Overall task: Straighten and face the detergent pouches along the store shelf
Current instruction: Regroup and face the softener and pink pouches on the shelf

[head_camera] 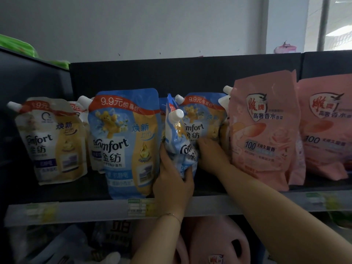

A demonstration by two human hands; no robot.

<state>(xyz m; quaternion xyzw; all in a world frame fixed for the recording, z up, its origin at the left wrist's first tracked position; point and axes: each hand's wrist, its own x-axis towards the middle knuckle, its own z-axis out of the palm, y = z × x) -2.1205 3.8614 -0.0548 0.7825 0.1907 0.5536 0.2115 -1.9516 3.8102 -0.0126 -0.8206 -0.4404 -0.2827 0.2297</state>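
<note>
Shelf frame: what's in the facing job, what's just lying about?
Job: turned blue pouch, gripped by left hand; rear blue pouch, touched by right hand; front blue pouch; white-gold pouch; pink pouches.
Idle: pink plastic jugs below; green pack.

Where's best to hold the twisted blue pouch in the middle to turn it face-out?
Grip the twisted blue pouch around its lower body from the front, as the left hand does. It stands edge-on with its spout cap on top, so the fuller base likely gives firmer control for rotating.
</note>
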